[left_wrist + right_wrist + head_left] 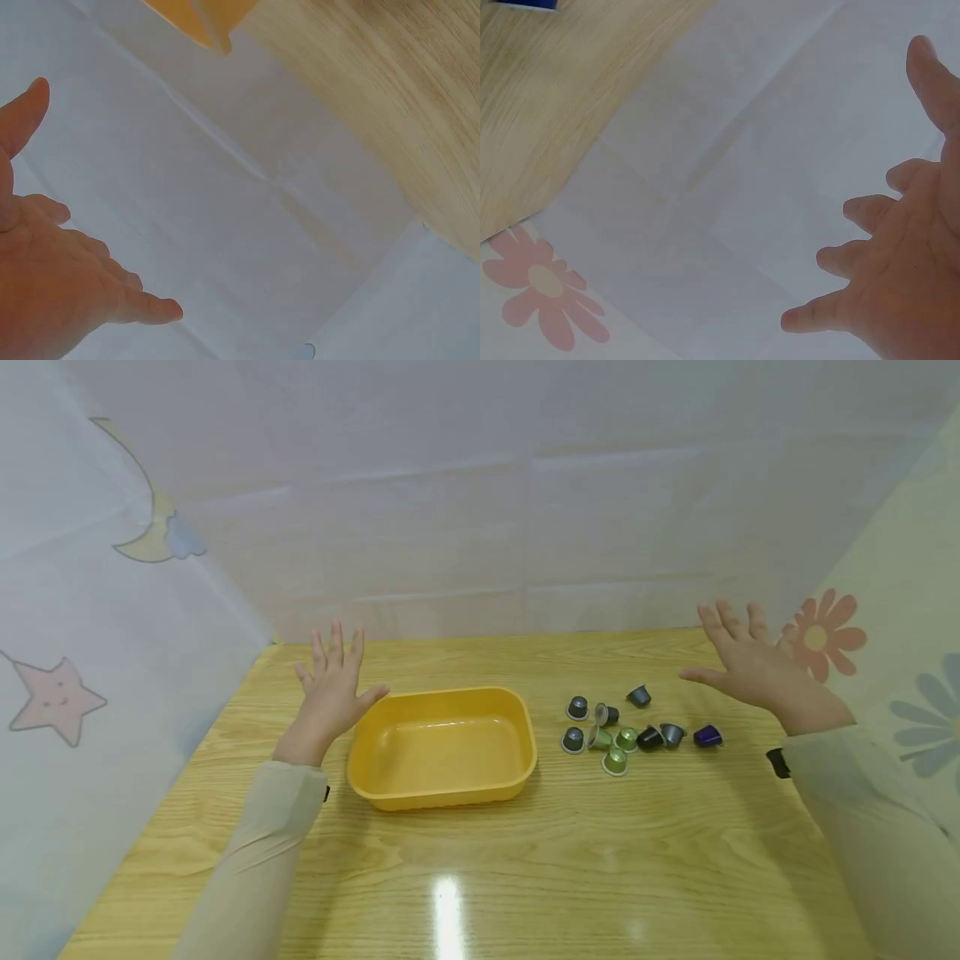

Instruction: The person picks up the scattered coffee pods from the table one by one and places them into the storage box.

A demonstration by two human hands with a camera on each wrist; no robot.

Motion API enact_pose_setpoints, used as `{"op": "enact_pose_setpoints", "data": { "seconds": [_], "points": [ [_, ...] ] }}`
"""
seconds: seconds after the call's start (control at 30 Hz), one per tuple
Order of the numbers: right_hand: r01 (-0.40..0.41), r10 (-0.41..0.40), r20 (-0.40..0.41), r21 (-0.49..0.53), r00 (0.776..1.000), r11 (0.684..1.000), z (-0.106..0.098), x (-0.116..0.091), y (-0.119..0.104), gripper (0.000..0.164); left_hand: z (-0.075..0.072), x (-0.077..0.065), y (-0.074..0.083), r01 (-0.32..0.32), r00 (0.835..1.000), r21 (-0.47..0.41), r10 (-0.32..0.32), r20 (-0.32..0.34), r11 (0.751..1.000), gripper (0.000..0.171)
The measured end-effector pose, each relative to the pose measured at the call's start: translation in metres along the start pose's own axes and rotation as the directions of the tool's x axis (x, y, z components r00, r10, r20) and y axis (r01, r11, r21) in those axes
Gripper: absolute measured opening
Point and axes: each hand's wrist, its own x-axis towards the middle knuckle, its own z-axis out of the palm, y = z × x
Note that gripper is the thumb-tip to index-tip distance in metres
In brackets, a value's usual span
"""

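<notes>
My left hand (327, 697) is held up with its fingers spread, beside the left end of a yellow plastic basin (442, 797). Nothing is in it; the left wrist view shows the bare palm (52, 285). On the other side my right hand (757, 668) is raised too, fingers apart and holding nothing. Several coffee capsules lie in a loose group between the basin and the right hand. Among them are a green capsule (616, 762), a black capsule (650, 738), a grey capsule (639, 696) and, nearest the right hand's side, a dark blue capsule (707, 737).
All of this stands on a wooden table (495, 877). Pale sheeting (450, 543) rises behind the table's back edge and along both sides, printed with a moon (153, 527), a star (58, 700) and a red flower (817, 637).
</notes>
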Motion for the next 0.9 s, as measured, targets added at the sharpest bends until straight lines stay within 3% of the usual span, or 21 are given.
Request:
{"op": "enact_pose_setpoints", "data": {
  "seconds": [0.53,0.9],
  "points": [
    [-0.004,0.004,-0.006,-0.004,1.0,1.0,0.006,-0.003,0.003,0.099,0.004,0.002,0.001,-0.026,1.0,0.02,0.026,0.006,0.999,0.093],
    [0.003,-0.003,-0.003,0.026,1.0,1.0,0.009,-0.006,0.009,0.099,0.005,-0.007,-0.008,-0.001,0.999,-0.062,0.004,0.04,0.998,0.092]
  ]
}}
